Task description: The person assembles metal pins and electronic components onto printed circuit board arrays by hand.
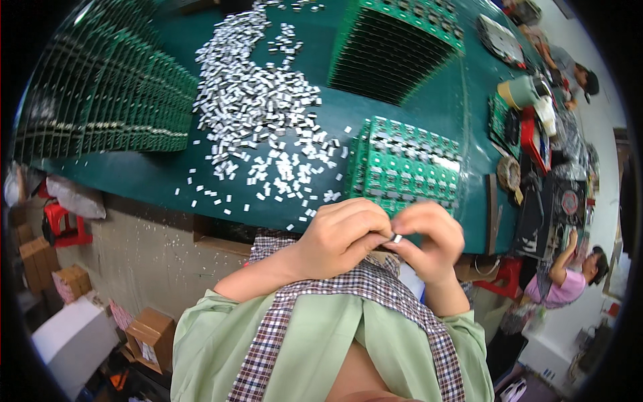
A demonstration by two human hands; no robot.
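A small white-and-dark rectangular piece (397, 238) is pinched between the thumb and fingers of my right hand (432, 238). Close against it, my left hand (345, 234) is closed, its fingertips meeting the right ones; whatever it grips is hidden. Both hands are over the near table edge, in front of a low stack of green circuit boards (405, 161) with rows of components on top. To the left of that stack spreads a large heap of similar small white pieces (261, 100), thinning into scattered single ones toward the near edge.
Tall stacks of green circuit boards stand at the left (110, 100) and far middle (402, 47) of the green table (308, 60). A tape roll (508, 173) and red tray (536, 141) lie at right. Two other people work there. Cardboard boxes (151, 335) and red stools (65, 224) stand below.
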